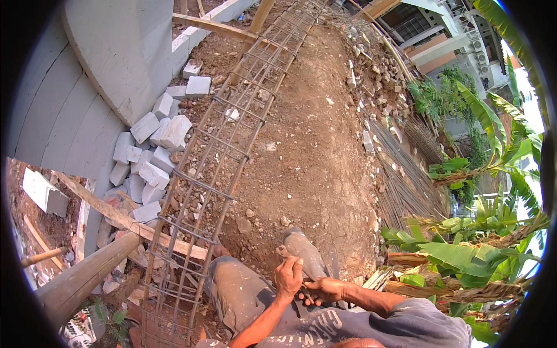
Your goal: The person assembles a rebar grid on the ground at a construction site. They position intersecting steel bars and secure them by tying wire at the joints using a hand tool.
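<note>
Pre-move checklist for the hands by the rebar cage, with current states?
1. Left hand has a grip: ok, closed on a small pale object; what it is cannot be told.
2. Right hand occupied: cannot tell, fingers curled at the lap, contents hidden.
3. Rebar cage within reach: ok, it lies just to the person's left, beside the knee.
4. Cage supported: ok, it rests on a wooden plank and dirt.
5. Footing: not ok, loose soil and rubble around the boot.
6. White blocks apart from the cage: not ok, the pile reaches its left side.
</note>
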`<state>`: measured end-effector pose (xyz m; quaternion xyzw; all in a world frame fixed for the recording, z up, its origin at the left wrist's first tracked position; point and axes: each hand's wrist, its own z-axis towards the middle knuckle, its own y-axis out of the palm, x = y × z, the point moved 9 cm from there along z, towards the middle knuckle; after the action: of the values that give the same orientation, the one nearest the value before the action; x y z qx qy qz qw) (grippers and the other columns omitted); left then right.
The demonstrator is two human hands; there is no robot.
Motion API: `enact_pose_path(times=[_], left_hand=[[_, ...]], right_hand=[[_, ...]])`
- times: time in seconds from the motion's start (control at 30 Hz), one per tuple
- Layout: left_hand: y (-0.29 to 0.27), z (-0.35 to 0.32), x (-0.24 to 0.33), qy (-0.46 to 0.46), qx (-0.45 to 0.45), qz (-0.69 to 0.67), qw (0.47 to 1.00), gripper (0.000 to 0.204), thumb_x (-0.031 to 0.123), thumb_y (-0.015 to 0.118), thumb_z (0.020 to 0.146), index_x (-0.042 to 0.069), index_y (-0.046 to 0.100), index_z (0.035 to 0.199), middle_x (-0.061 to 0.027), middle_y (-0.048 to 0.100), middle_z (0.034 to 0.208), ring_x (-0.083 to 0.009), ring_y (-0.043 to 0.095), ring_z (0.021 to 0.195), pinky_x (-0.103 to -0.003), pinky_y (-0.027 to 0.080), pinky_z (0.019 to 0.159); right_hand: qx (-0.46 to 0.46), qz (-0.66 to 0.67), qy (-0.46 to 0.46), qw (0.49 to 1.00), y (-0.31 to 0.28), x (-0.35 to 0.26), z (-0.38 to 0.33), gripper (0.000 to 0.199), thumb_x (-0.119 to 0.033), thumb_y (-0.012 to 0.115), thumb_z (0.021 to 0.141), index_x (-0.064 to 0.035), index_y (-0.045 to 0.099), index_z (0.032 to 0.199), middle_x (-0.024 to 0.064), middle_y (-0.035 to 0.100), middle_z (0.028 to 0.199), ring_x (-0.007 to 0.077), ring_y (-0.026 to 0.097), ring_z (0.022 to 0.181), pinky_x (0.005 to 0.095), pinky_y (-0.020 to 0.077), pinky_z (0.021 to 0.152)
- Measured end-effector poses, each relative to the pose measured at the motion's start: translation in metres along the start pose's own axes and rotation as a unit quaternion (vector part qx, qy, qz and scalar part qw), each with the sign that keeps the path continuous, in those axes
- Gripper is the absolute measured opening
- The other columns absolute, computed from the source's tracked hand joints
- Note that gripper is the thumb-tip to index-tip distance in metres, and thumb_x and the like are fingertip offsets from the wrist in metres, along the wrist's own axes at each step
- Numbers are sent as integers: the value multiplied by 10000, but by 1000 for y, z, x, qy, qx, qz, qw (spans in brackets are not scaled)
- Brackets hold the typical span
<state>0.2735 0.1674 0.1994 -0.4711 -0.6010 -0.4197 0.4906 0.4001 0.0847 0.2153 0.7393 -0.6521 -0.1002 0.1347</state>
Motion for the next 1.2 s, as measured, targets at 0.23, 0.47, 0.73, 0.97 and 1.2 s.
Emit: enact_pose_path(times=[0.23,0.47,0.73,0.97,1.2], left_hand=[[21,16,-11,-348,-92,-333,872,289,293,455,1026,28,530,1113,-14,467,580,-126,447,447,-281,426,464],[93,93,-2,-323,65,-380,864,249,240,534,1001,32,565,1135,-35,572,688,-135,531,540,-305,487,555],[247,245,43,-253,-125,-167,945,258,264,580,976,27,666,1034,-52,651,848,-95,593,694,-265,486,668],[408,210,136,-261,-190,-114,940,261,285,585,968,35,656,942,-25,621,818,-112,604,701,-272,483,646],[411,222,114,-451,-184,-229,843,322,326,551,982,17,632,1022,-57,604,779,-131,613,651,-274,483,542]], right_hand=[[145,145,-98,974,-37,-21,-50,241,-261,478,1013,-71,564,1135,21,610,797,124,586,608,219,368,432],[-9,222,-75,972,-66,-64,-82,249,-190,532,974,3,543,1131,87,580,797,144,535,601,210,345,412],[67,127,-175,974,-240,-237,-178,199,-171,577,923,-15,575,1047,120,639,749,163,585,520,199,317,343],[184,130,-159,961,-380,-231,-288,162,-179,616,894,-33,586,957,115,641,697,176,579,454,222,363,322],[112,73,7,991,-364,-257,-308,220,-159,626,895,6,599,1038,128,667,761,208,615,609,305,495,591]])
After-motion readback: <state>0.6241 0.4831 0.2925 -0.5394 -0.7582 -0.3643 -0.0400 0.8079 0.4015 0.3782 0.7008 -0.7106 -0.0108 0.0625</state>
